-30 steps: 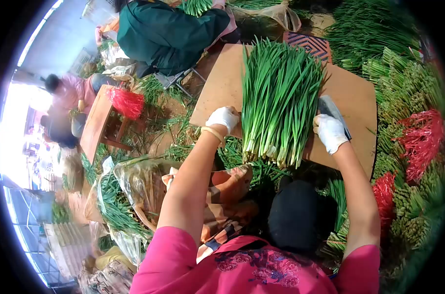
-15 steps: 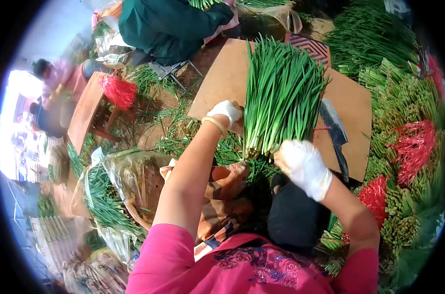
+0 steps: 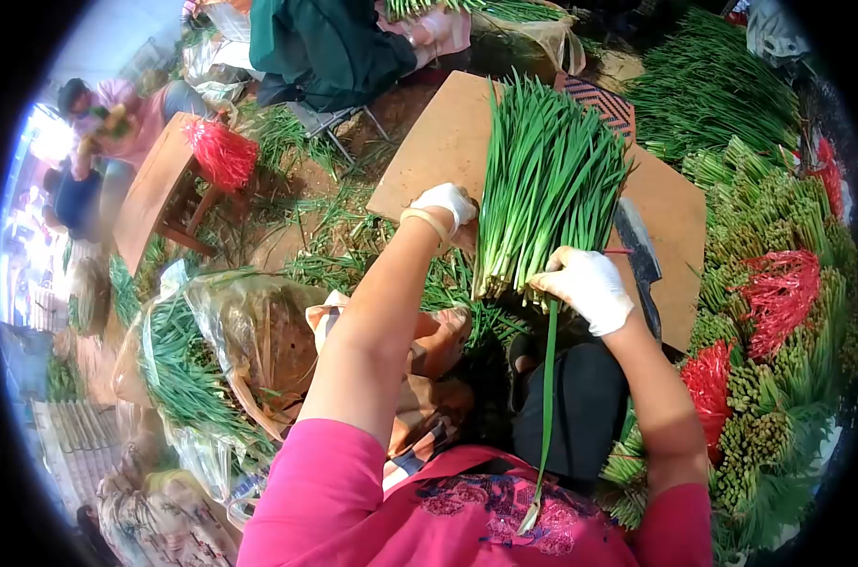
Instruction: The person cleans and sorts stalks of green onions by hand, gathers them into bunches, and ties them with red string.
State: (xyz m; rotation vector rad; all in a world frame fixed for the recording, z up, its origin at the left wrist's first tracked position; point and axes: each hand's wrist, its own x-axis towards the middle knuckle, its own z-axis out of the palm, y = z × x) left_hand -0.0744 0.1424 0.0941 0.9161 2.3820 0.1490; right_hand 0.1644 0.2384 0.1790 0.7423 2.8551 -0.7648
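Head view: green onion bunch (image 3: 542, 198) runs six to twelve o'clock; left hand (image 3: 445, 206) clasps its nine o'clock side, right hand (image 3: 585, 285) pinches a stalk (image 3: 546, 397) at its roots.

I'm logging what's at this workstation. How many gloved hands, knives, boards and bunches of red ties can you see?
Gloved hands: 2, left hand and right hand
Knives: 1, knife
Boards: 1, board
Red tie bunches: 4
Total: 8
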